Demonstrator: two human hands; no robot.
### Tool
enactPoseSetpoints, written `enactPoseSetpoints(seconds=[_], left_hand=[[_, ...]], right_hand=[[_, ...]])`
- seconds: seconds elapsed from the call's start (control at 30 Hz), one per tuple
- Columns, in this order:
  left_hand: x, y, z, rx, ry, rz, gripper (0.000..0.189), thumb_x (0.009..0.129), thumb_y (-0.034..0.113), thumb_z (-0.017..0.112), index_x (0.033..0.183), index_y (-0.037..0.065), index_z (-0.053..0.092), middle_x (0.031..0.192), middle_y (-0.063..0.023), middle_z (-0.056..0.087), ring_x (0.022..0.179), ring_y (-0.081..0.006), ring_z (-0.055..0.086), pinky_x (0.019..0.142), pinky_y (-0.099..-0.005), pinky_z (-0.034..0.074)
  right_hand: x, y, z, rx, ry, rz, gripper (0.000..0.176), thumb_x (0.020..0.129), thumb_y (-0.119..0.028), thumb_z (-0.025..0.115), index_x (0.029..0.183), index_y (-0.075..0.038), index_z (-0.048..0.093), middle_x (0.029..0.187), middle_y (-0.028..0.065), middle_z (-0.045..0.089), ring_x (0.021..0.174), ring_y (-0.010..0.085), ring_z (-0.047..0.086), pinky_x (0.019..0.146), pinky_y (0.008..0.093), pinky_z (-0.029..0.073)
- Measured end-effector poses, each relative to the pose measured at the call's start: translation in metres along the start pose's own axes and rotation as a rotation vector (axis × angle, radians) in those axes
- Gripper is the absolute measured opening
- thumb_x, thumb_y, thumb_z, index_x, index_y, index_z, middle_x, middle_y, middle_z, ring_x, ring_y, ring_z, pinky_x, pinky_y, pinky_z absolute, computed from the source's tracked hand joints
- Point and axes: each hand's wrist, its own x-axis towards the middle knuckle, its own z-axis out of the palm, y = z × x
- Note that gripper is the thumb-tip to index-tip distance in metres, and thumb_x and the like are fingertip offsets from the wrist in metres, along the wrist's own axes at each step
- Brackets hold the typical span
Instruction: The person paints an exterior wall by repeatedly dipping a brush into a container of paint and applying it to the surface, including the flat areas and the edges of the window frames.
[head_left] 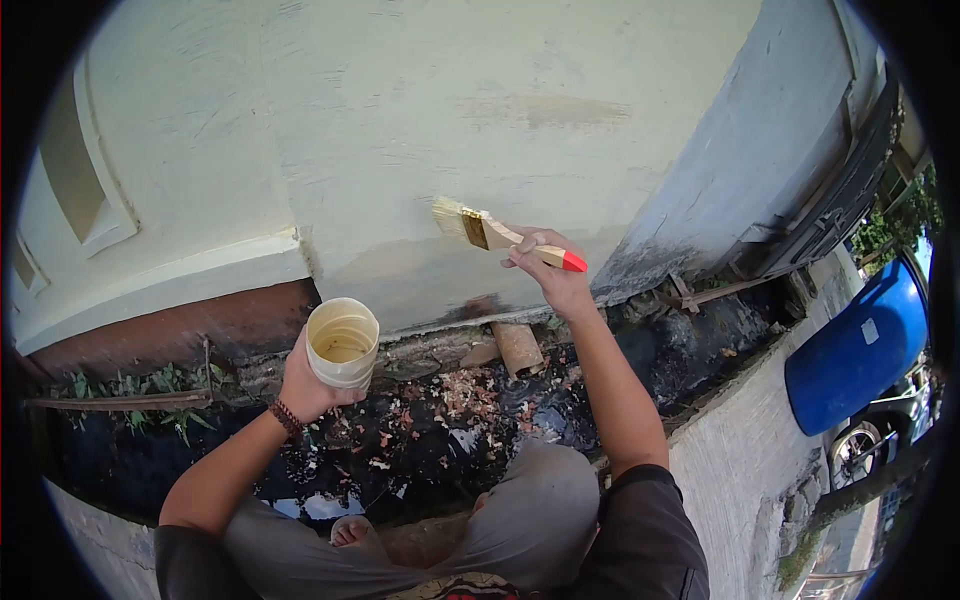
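Note:
My right hand (pixel 555 275) grips a paintbrush (pixel 488 230) by its wooden handle, which ends in a red tip. Its pale bristles point left, close to the cream-painted wall (pixel 390 120). Bare, brownish patches show through the paint above the brush and lower down. In my left hand (pixel 308 385) is a cream plastic cup (pixel 343 343), tilted so its inside faces me. A little yellowish paint coats its walls and bottom. The fingers wrap the cup's left side and underside, and a beaded bracelet circles that wrist.
Below the wall runs a dark ditch (pixel 420 440) with floating debris, and a short pipe (pixel 517 348) juts over it. A blue barrel (pixel 858 345) stands on the concrete path (pixel 730 450) at right, with a motorcycle wheel (pixel 855 455) beside it. Plants (pixel 150 390) grow at left.

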Motion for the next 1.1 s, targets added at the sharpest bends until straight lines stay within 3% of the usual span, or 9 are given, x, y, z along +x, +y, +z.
enactPoseSetpoints(seconds=[0.23,0.3,0.4,0.47,0.57,0.73,0.83,0.9,1.1], left_hand=[[-0.028,-0.007,-0.016,-0.029,0.007,-0.120,0.101,0.048,0.018,0.096,0.133,0.005,0.042,0.125,-0.0079,0.059,0.117,-0.0212,0.058,0.103,-0.0386,0.045],[-0.028,-0.008,-0.019,-0.037,0.012,-0.147,0.101,0.048,0.023,0.098,0.132,0.005,0.045,0.125,-0.0081,0.061,0.117,-0.0214,0.058,0.104,-0.0390,0.045],[-0.021,-0.003,-0.014,0.006,-0.005,-0.134,0.096,0.049,0.024,0.097,0.130,0.004,0.049,0.123,-0.0080,0.062,0.115,-0.0210,0.060,0.102,-0.0386,0.045],[-0.015,0.001,-0.014,0.081,-0.056,-0.112,0.093,0.050,0.018,0.094,0.129,0.005,0.048,0.123,-0.0079,0.062,0.115,-0.0207,0.059,0.102,-0.0385,0.045],[-0.013,0.000,-0.013,0.116,-0.090,-0.105,0.091,0.051,0.012,0.092,0.130,0.006,0.047,0.124,-0.0078,0.061,0.115,-0.0206,0.059,0.102,-0.0387,0.046],[-0.026,0.000,-0.019,0.084,-0.035,-0.122,0.092,0.051,0.024,0.096,0.128,0.004,0.051,0.121,-0.0083,0.063,0.113,-0.0211,0.061,0.101,-0.0385,0.046],[-0.029,-0.001,-0.027,0.082,-0.009,-0.102,0.092,0.051,0.024,0.096,0.128,0.004,0.051,0.122,-0.0082,0.063,0.114,-0.0207,0.060,0.102,-0.0384,0.046],[-0.027,-0.003,-0.031,0.063,-0.007,-0.128,0.094,0.051,0.024,0.096,0.130,0.004,0.050,0.124,-0.0086,0.062,0.116,-0.0214,0.059,0.103,-0.0391,0.045],[-0.025,0.023,-0.041,0.127,-0.028,-0.053,0.096,0.051,0.027,0.097,0.131,0.004,0.049,0.126,-0.0097,0.060,0.118,-0.0228,0.058,0.104,-0.0400,0.043]], right_hand=[[0.025,0.054,-0.161,-0.018,0.913,-0.342,0.007,0.088,-0.001,0.065,0.088,0.000,0.059,0.096,0.0081,0.062,0.084,0.0190,0.065,0.074,0.0321,0.054],[0.032,0.079,-0.174,-0.566,1.236,-0.453,0.006,0.086,-0.001,0.065,0.088,-0.001,0.060,0.095,0.0125,0.061,0.089,0.0257,0.064,0.077,0.0371,0.052],[0.046,0.067,-0.036,-0.861,0.908,-0.527,0.014,0.079,0.002,0.063,0.090,-0.006,0.062,0.105,0.0214,0.059,0.095,0.0394,0.060,0.082,0.0433,0.049],[0.035,0.056,0.053,-0.854,0.681,-0.612,0.016,0.076,0.004,0.066,0.089,-0.005,0.064,0.104,0.0198,0.061,0.098,0.0363,0.063,0.080,0.0411,0.051],[0.011,0.037,0.096,-0.242,-0.112,-0.631,0.017,0.076,0.005,0.070,0.089,-0.005,0.064,0.106,0.0179,0.064,0.093,0.0297,0.067,0.080,0.0350,0.054],[0.034,0.056,-0.041,0.024,0.321,-0.176,0.010,0.085,0.003,0.068,0.088,-0.001,0.059,0.098,0.0070,0.065,0.085,0.0131,0.063,0.075,0.0269,0.053],[0.024,0.055,-0.066,-0.003,0.593,-0.328,0.009,0.086,0.005,0.064,0.088,-0.001,0.058,0.105,0.0133,0.062,0.084,0.0177,0.063,0.075,0.0287,0.054],[0.024,0.074,-0.054,-0.599,1.122,-0.487,0.010,0.085,0.007,0.061,0.087,-0.002,0.058,0.106,0.0165,0.057,0.089,0.0246,0.061,0.074,0.0333,0.053],[0.008,0.068,0.161,-0.742,0.405,-0.555,0.015,0.076,0.003,0.067,0.087,-0.005,0.060,0.104,0.0213,0.054,0.095,0.0378,0.060,0.079,0.0422,0.049]])
